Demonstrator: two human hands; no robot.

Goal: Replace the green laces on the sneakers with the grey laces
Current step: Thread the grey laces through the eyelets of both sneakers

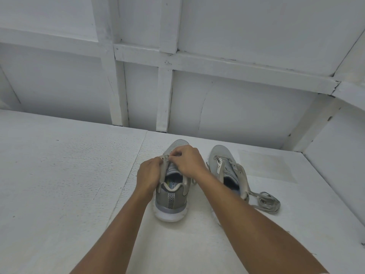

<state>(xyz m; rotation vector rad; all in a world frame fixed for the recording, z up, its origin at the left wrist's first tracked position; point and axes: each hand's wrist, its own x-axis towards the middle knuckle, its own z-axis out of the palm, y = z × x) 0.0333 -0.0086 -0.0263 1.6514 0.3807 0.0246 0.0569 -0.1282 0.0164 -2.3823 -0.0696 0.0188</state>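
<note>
While broad open table lies to the left, I see the left hand curled round the left eyelet edge of the centre sneaker, heel toward me, and the right hand pinching a lace at its front eyelets. Just right, not touching, the second sneaker tilts outward, a loose grey lace coiled by its heel, short of the table's right edge.
</note>
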